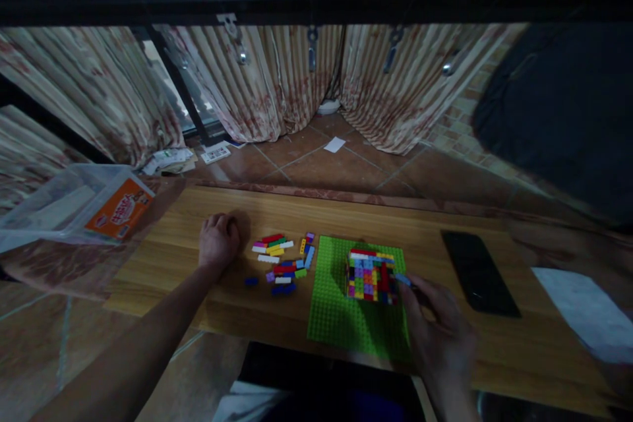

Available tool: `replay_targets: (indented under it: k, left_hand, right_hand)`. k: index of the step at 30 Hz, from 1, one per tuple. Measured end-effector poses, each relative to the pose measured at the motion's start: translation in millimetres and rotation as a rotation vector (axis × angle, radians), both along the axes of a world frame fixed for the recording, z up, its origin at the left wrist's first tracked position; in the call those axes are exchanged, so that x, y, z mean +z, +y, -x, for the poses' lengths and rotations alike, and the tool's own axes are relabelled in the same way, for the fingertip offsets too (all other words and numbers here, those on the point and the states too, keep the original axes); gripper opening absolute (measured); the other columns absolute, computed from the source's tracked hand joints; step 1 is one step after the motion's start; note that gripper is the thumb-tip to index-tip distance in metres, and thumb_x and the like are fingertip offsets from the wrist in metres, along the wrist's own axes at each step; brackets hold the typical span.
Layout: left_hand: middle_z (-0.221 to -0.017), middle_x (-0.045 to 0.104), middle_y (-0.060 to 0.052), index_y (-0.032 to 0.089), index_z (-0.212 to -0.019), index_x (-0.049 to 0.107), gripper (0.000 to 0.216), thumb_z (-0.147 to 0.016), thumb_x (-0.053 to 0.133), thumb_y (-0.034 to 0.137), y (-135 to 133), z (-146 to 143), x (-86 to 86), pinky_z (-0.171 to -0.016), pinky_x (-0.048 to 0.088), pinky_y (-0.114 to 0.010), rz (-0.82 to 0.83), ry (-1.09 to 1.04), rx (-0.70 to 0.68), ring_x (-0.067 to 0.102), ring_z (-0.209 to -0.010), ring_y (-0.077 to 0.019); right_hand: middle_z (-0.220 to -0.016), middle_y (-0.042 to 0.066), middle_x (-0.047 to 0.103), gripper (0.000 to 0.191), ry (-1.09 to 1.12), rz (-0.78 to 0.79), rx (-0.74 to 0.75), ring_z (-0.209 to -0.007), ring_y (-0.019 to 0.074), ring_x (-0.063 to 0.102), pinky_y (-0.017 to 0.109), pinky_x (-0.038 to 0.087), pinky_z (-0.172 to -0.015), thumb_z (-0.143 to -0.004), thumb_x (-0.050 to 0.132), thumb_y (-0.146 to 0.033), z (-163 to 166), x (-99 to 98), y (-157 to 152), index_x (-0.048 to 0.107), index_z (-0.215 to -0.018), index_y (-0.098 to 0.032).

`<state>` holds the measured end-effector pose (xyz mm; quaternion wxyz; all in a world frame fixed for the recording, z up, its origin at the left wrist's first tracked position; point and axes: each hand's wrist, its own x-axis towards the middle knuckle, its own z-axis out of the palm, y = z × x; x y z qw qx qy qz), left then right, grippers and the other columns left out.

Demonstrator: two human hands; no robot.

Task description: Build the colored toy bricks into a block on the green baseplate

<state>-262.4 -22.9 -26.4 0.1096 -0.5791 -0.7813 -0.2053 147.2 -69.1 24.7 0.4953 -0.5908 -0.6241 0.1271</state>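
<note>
Left forearm [148,336] and curled left hand [218,241], contents unclear, lie left of the green baseplate [329,316]. At its right edge, the right hand [440,330] pinches a blue brick [403,279]; pushing sideways could split the brick block [366,275] atop it.

Right of you on the brown wooden table [173,237] lies a flat black rectangular phone [479,272], with a white paper sheet [586,313] farther right. Left of you sits a clear plastic bin [54,217] showing an orange printed panel [120,209]. Ahead, you face 1 black horizontal bar [316,3], striped beige curtains [277,86] and a reddish-brown tiled floor [291,161].
</note>
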Motion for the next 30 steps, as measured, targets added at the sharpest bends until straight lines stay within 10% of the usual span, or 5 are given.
replay_targets:
  k: [15,30]
  left_hand:
    - [-0.103,0.064,-0.015,0.015,-0.098,0.065,0.029,-0.085,0.041,0.026,0.0,-0.6,-1.3,-0.093,0.043,-0.045,0.011,-0.018,0.012,0.055,-0.101,-0.0306]
    - [-0.103,0.064,-0.014,0.017,-0.098,0.065,0.028,-0.084,0.042,0.026,-0.7,-1.1,-0.4,-0.093,0.043,-0.046,-0.001,-0.031,0.003,0.056,-0.102,-0.0305]
  right_hand:
    - [-0.099,0.009,0.071,0.026,-0.059,0.016,0.008,-0.085,0.0195,0.068,0.033,0.054,-0.077,-0.089,0.059,-0.037,4.8,-20.3,0.9,0.074,-0.098,-0.017]
    - [-0.091,0.009,0.075,0.029,0.398,0.285,-0.085,-0.081,0.0220,0.069,0.035,0.056,-0.074,-0.075,0.072,-0.044,10.4,-17.8,11.8,0.075,-0.085,-0.017]
